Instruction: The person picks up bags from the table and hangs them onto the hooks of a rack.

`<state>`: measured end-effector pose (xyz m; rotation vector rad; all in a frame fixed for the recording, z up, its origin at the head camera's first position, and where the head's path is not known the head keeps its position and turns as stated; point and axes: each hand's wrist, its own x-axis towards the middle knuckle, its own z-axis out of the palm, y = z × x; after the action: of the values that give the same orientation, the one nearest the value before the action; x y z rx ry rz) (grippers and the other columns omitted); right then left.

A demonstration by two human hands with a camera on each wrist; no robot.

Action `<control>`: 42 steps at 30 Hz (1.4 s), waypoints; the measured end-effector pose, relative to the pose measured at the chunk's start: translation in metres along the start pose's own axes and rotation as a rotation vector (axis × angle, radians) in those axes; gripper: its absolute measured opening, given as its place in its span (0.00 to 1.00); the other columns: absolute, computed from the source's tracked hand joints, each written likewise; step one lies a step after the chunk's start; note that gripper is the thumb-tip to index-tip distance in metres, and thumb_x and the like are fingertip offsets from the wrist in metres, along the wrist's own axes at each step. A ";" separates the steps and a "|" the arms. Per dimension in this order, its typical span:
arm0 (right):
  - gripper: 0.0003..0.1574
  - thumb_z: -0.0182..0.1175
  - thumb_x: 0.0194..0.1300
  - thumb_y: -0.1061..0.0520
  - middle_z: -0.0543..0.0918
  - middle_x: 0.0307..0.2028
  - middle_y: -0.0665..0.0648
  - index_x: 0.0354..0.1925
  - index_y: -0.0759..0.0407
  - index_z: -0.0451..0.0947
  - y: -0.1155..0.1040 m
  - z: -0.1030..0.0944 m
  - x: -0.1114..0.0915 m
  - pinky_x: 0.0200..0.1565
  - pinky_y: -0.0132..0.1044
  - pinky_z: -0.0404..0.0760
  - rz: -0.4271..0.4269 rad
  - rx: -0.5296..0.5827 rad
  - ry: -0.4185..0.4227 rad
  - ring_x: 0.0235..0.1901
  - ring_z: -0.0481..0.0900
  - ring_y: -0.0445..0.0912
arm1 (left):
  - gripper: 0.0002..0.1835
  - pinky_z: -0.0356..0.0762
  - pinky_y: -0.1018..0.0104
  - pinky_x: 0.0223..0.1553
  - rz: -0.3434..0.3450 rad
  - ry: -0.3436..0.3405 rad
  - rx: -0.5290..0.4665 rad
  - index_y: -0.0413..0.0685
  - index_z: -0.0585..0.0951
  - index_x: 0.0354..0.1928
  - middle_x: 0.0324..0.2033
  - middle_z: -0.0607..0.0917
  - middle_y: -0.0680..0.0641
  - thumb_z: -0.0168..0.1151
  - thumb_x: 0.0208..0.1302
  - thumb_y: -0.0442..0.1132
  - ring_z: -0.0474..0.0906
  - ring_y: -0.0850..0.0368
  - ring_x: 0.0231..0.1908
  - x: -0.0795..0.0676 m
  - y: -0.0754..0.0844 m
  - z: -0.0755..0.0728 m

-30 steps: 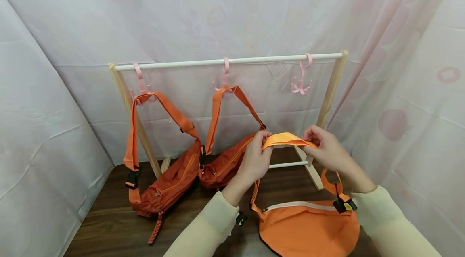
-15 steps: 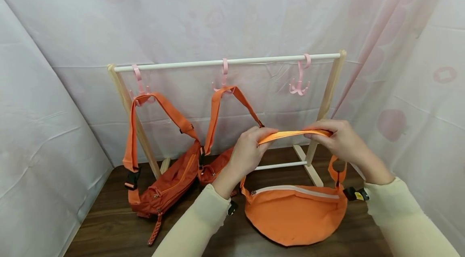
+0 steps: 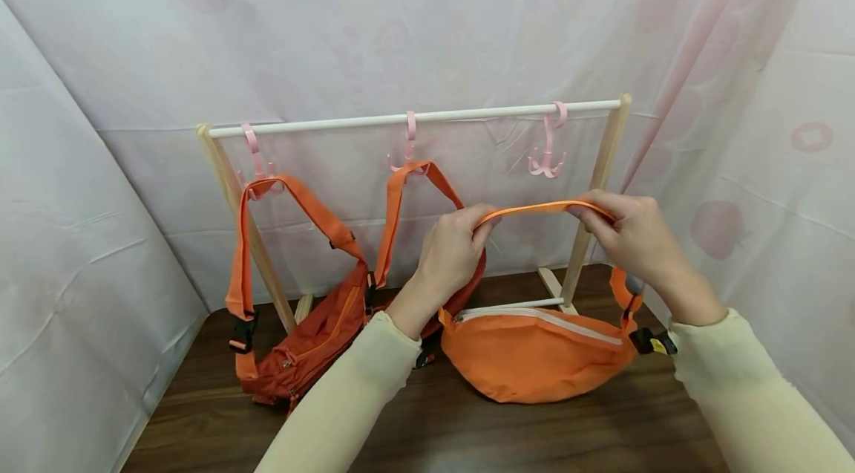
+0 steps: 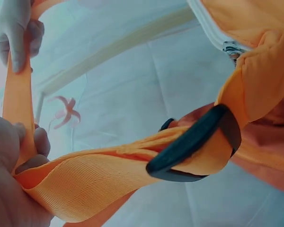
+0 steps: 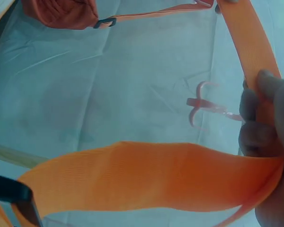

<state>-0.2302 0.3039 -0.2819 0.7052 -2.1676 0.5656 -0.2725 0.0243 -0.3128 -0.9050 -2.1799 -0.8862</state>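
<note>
Between both hands stretches the orange webbing strap [image 3: 534, 209] of a bright orange waist bag [image 3: 534, 361]. My left hand [image 3: 454, 246] pinches the strap's left part, thumb and fingers curled about it. On the other side, my right hand [image 3: 634, 235] grips it the same way. The bag's body with its pale zip hangs below the hands. A black slider [image 4: 194, 146] shows on the strap in the left wrist view, and a black buckle [image 3: 651, 341] dangles near the right sleeve. Above the strap, a pink hook [image 3: 546, 161] hangs bare on the rod.
A rack with a white rod [image 3: 481, 115] and wooden legs stands on the dark wood table [image 3: 467, 436]. Two darker orange bags hang from pink hooks: the left bag [image 3: 314, 347] and a middle one by its strap [image 3: 394, 220], partly hidden by my left arm. Pale curtains surround the table.
Both hands have risen toward the rod and spread slightly apart, pulling the strap taut. The bright orange bag has come up and away from me with them.
</note>
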 end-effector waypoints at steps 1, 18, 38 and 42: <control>0.07 0.72 0.68 0.65 0.76 0.20 0.44 0.42 0.55 0.91 0.000 -0.001 0.002 0.19 0.27 0.62 -0.002 -0.013 0.011 0.14 0.62 0.37 | 0.11 0.71 0.68 0.22 0.003 0.001 0.007 0.56 0.90 0.51 0.30 0.86 0.56 0.64 0.78 0.48 0.74 0.62 0.23 0.004 0.000 -0.001; 0.07 0.69 0.74 0.57 0.67 0.15 0.49 0.45 0.60 0.89 0.001 -0.010 0.029 0.19 0.33 0.57 0.081 -0.207 0.106 0.12 0.57 0.40 | 0.16 0.67 0.63 0.19 -0.012 -0.007 0.167 0.51 0.83 0.40 0.18 0.73 0.51 0.56 0.82 0.53 0.71 0.55 0.16 0.062 -0.005 0.002; 0.16 0.64 0.79 0.50 0.73 0.17 0.54 0.50 0.60 0.89 0.012 -0.004 0.053 0.17 0.38 0.60 0.231 -0.232 0.115 0.12 0.63 0.46 | 0.15 0.72 0.59 0.24 -0.110 -0.041 0.258 0.58 0.85 0.52 0.25 0.81 0.52 0.55 0.82 0.56 0.78 0.53 0.25 0.111 -0.010 0.010; 0.16 0.63 0.79 0.51 0.74 0.17 0.56 0.50 0.61 0.89 0.016 -0.003 0.053 0.17 0.39 0.61 0.261 -0.225 0.111 0.13 0.65 0.47 | 0.15 0.76 0.55 0.30 -0.135 -0.057 0.299 0.58 0.85 0.50 0.31 0.86 0.52 0.55 0.82 0.56 0.84 0.51 0.32 0.121 -0.010 0.019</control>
<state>-0.2680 0.3017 -0.2416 0.2659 -2.1887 0.4706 -0.3553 0.0771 -0.2389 -0.6509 -2.3644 -0.5782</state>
